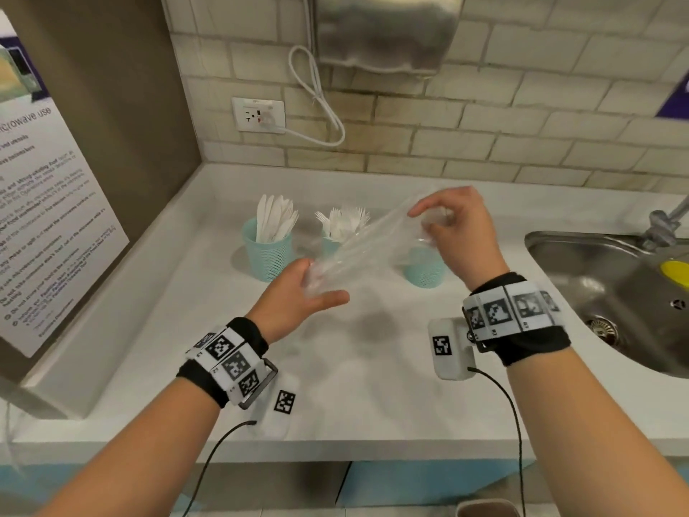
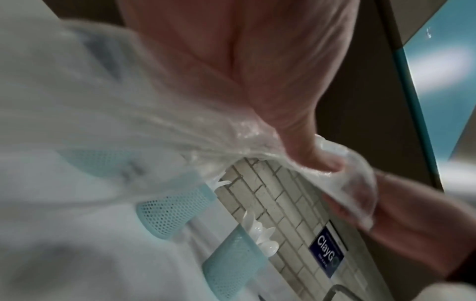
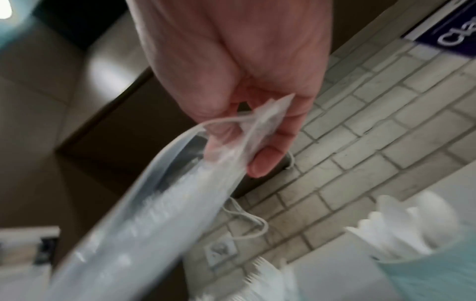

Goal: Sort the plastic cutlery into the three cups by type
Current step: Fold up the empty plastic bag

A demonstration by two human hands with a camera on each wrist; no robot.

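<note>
The left hand (image 1: 298,289) grips one end of a clear plastic bag (image 1: 367,238); the right hand (image 1: 453,227) pinches the other end, higher, toward the sink (image 1: 581,278). The bag's long axis slants between them, above the three cups away from the sink: knives (image 1: 275,218), forks (image 1: 343,220), and a third cup (image 1: 425,272) whose contents the bag and right hand hide. Whether the bag holds anything is unclear.

counter (image 1: 373,386): bare white stretch in front of the cups | back row: three mesh cups (image 1: 267,251) with gaps between | above them: clear plastic bag (image 1: 367,240) stretched between both hands | right: sink (image 1: 615,292) | left: panel with notice (image 1: 56,218)
</note>
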